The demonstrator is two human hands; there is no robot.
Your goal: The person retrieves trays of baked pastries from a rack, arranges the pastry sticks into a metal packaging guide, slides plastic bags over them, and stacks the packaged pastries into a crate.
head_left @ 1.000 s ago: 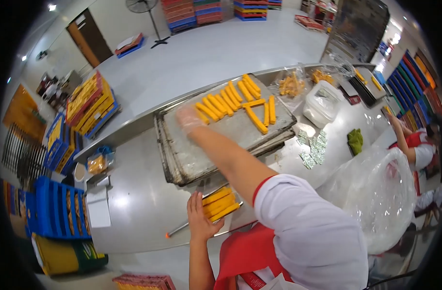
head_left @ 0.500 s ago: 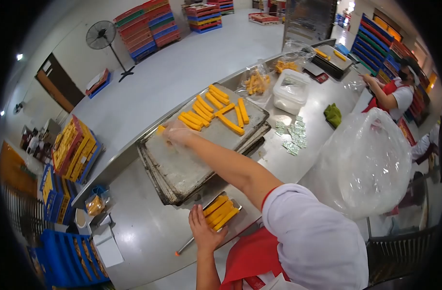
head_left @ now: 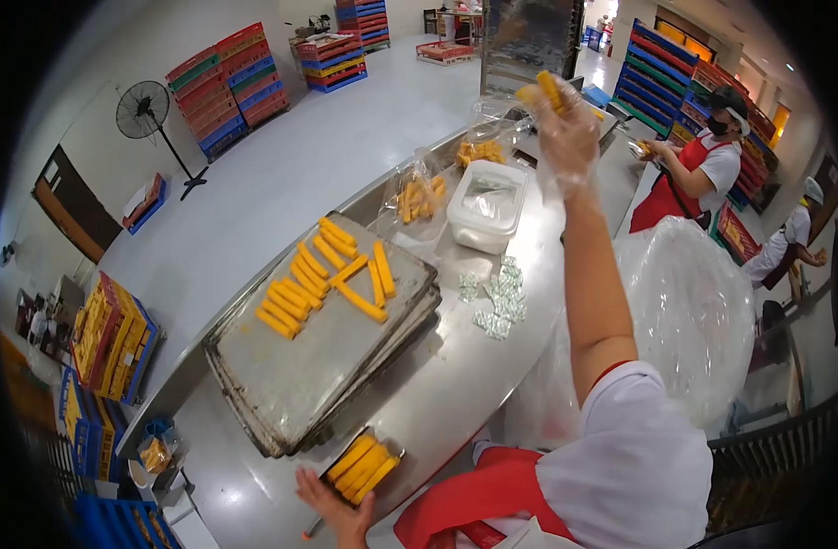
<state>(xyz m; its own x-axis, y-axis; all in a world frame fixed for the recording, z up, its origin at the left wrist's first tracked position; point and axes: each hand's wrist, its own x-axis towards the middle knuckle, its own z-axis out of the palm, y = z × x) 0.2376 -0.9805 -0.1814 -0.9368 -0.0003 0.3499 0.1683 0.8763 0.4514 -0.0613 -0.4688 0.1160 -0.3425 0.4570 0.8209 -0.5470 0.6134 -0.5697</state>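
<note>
My right hand [head_left: 567,137], in a clear plastic glove, is raised at the upper right, closed on yellow baked sticks [head_left: 549,91]. My left hand [head_left: 338,508] lies at the lower corner of a small metal tray [head_left: 400,454], fingers spread, thumb along its near edge. Several yellow sticks [head_left: 362,467] lie side by side in that tray. Beyond it, more yellow sticks [head_left: 307,270] rest in rows on the top one of a stack of worn baking trays [head_left: 300,366].
A white plastic tub [head_left: 483,220], small green-white packets [head_left: 506,293] and bags of yellow pieces [head_left: 419,197] are on the metal table. A large clear plastic bag [head_left: 680,320] bulges at the right. A co-worker [head_left: 698,174] stands beyond; stacked crates [head_left: 231,87] line the wall.
My right hand has left the baking tray with yellow sticks and swung up to the right. The left hand stays by the small tray, fingers more spread. The view has shifted.
</note>
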